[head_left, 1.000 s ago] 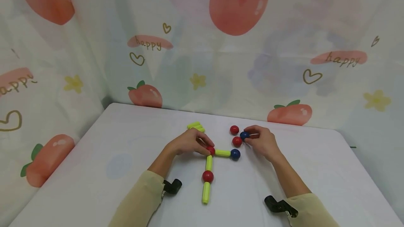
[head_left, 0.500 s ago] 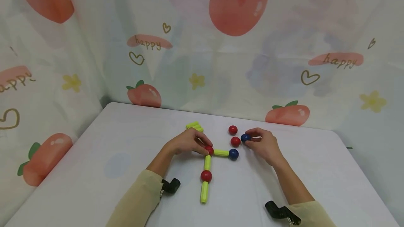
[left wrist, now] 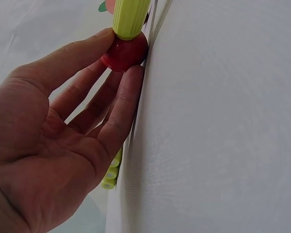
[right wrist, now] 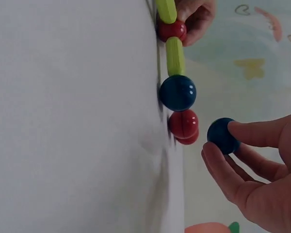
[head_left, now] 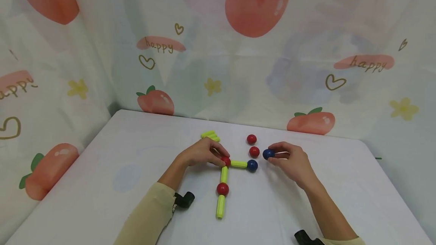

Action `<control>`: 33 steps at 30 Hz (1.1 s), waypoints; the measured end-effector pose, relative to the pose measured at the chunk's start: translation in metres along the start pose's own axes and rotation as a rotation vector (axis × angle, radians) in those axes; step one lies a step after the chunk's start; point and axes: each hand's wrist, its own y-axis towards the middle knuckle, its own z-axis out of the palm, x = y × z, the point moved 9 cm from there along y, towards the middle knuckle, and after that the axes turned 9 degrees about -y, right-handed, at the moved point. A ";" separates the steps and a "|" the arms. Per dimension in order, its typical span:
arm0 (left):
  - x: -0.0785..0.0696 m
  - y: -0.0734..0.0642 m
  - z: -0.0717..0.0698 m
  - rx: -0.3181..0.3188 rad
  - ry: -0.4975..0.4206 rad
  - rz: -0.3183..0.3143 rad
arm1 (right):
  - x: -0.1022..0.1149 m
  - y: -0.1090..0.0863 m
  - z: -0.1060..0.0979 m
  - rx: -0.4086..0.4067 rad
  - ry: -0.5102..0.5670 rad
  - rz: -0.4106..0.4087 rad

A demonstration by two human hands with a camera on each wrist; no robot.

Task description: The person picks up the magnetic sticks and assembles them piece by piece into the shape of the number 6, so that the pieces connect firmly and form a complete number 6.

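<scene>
My left hand (head_left: 203,153) pinches a red ball (left wrist: 125,52) at the corner of an L-shaped chain. One yellow-green rod (head_left: 239,164) runs right from that ball to a blue ball (head_left: 252,165). Another rod (head_left: 223,174) comes toward me to a second red ball (head_left: 223,189), and a further rod (head_left: 220,206) extends from it. My right hand (head_left: 293,162) holds a separate blue ball (right wrist: 223,136) between thumb and fingertips. In the right wrist view this ball is raised off the table, apart from the chain.
Two loose red balls (head_left: 254,151) (head_left: 251,139) lie just left of my right hand. Several yellow-green rods (head_left: 210,135) lie together behind my left hand. The white table (head_left: 143,199) ends at a printed cloth (head_left: 245,86) behind.
My right hand has drawn the blue ball away from the loose red balls, to the right and toward me. The left hand stays on its red ball.
</scene>
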 end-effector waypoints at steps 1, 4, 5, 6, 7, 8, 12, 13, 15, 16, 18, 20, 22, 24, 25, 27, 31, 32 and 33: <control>0.000 0.000 0.000 0.000 -0.001 -0.001 | 0.004 -0.003 -0.001 0.001 0.001 -0.007; 0.001 0.000 0.000 -0.002 -0.005 -0.008 | 0.015 -0.012 -0.004 0.005 0.001 -0.029; 0.001 0.000 0.000 -0.004 -0.004 -0.011 | 0.018 -0.015 -0.004 0.008 0.001 -0.035; 0.001 0.000 0.000 -0.006 -0.002 -0.013 | 0.022 -0.018 -0.004 0.014 0.004 -0.041; 0.001 0.000 0.000 -0.008 0.000 -0.015 | 0.025 -0.020 -0.004 0.019 0.005 -0.047; 0.002 0.000 -0.001 -0.011 0.001 -0.015 | 0.028 -0.022 -0.004 0.026 0.007 -0.053; 0.001 0.001 -0.001 -0.014 0.007 -0.009 | 0.039 -0.031 0.002 0.065 0.028 -0.076; 0.001 0.001 -0.001 -0.014 0.008 -0.008 | 0.041 -0.032 0.004 0.079 0.035 -0.081; 0.001 0.001 -0.001 -0.015 0.011 -0.006 | 0.046 -0.036 0.010 0.114 0.056 -0.096; 0.001 0.002 0.000 -0.015 0.013 -0.006 | 0.048 -0.037 0.014 0.132 0.062 -0.105; 0.001 0.002 0.000 -0.013 0.020 -0.004 | 0.051 -0.040 0.021 0.169 0.076 -0.123; 0.002 0.002 -0.001 -0.014 0.026 -0.006 | 0.054 -0.041 0.029 0.207 0.080 -0.146; 0.002 0.002 -0.001 -0.016 0.027 -0.004 | 0.057 -0.042 0.036 0.239 0.077 -0.173; 0.002 0.002 -0.002 -0.017 0.028 -0.004 | 0.060 -0.044 0.042 0.274 0.077 -0.201; 0.002 0.002 -0.002 -0.017 0.028 -0.004 | 0.062 -0.045 0.045 0.294 0.081 -0.221; 0.002 0.002 -0.002 -0.017 0.030 -0.003 | 0.065 -0.048 0.051 0.334 0.093 -0.250; 0.002 0.003 -0.002 -0.016 0.034 -0.006 | 0.070 -0.054 0.062 0.428 0.116 -0.301; 0.002 0.002 -0.002 -0.016 0.032 -0.006 | 0.071 -0.055 0.065 0.450 0.115 -0.307; 0.002 0.002 -0.002 -0.017 0.030 -0.007 | 0.073 -0.057 0.067 0.472 0.115 -0.318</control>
